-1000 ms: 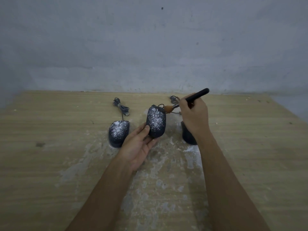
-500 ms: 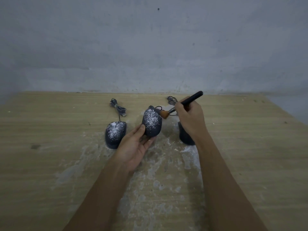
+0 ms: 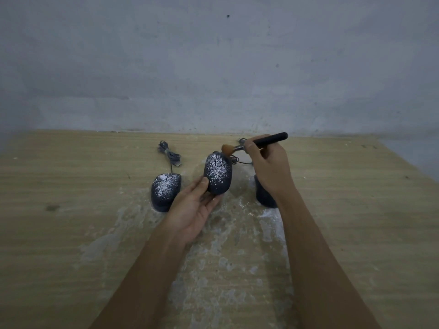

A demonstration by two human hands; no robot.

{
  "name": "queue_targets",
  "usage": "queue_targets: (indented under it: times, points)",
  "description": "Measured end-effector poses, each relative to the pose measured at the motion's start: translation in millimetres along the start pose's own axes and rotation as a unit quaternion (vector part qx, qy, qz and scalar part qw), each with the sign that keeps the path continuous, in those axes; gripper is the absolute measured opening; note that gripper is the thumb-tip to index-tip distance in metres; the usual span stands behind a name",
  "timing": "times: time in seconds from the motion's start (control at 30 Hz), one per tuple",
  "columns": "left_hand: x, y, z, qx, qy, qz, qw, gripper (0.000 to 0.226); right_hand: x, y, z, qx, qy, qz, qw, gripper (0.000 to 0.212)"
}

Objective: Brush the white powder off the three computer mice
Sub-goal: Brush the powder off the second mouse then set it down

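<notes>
My left hand [image 3: 193,207] holds the middle mouse [image 3: 218,174] tilted up off the table, thumb on its near end; white powder speckles its dark top. My right hand [image 3: 267,169] grips a brush [image 3: 261,141] with a black handle, and its orange bristles touch the far tip of that mouse. A second powdered mouse [image 3: 165,191] lies on the table to the left, its cable bundle [image 3: 169,154] behind it. A third dark mouse [image 3: 264,194] sits on the right, mostly hidden behind my right wrist.
The wooden table [image 3: 71,233] carries smears of white powder [image 3: 228,245] in front of the mice, between my forearms. A grey wall [image 3: 213,67] rises right behind the table's far edge. The table's right edge [image 3: 408,160] slants away at the far right.
The brush bristles have shifted from beside the mouse's right shoulder up to its far tip. My left hand keeps holding the middle mouse tilted.
</notes>
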State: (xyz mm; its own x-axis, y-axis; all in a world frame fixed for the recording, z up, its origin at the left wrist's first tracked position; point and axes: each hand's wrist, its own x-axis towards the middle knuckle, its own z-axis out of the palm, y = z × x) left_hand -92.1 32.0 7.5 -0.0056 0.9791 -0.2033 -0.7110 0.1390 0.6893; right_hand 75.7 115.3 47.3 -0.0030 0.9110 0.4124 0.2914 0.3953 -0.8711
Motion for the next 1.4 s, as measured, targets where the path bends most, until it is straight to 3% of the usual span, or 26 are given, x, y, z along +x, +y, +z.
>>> queue_targets:
  times: [0.07,0.23,0.37,0.53,0.7,0.83,0.97,1.1,1.23,1.4]
  points:
    - [0,-1,0,0.008,0.000,-0.002,1.000,0.039,-2,2,2,-0.022,-0.020,-0.008,1.000,0.017]
    - [0,0,-1,0.005,0.004,0.000,1.000,0.038,0,4,3,0.011,0.024,0.002,1.000,0.014]
    - [0,-1,-1,0.006,0.004,0.002,1.000,0.038,-2,1,6,-0.026,-0.016,-0.004,1.000,0.016]
    - [0,-1,-1,0.009,0.010,0.004,1.000,0.036,1,-2,3,0.019,0.035,0.006,0.999,0.012]
    - [-2,-1,1,0.014,0.012,-0.001,1.000,0.037,-1,0,2,-0.040,-0.025,0.001,0.999,0.017]
    - [-2,0,1,0.003,0.016,0.004,1.000,0.036,1,-3,-2,0.000,0.018,0.014,1.000,0.014]
    - [-1,0,0,-0.007,0.020,0.006,1.000,0.035,-2,-2,-6,-0.021,-0.031,0.020,0.999,0.013]
    - [0,-1,-1,-0.021,0.015,0.004,1.000,0.029,-1,-4,-10,-0.007,0.010,0.019,1.000,0.013]
    - [0,-2,-1,-0.025,0.018,0.005,1.000,0.027,-3,-3,-9,-0.013,-0.024,0.020,0.999,0.020]
    - [1,-2,-2,-0.030,0.022,0.003,0.999,0.030,-2,-3,-7,0.015,-0.003,0.034,0.999,0.020]
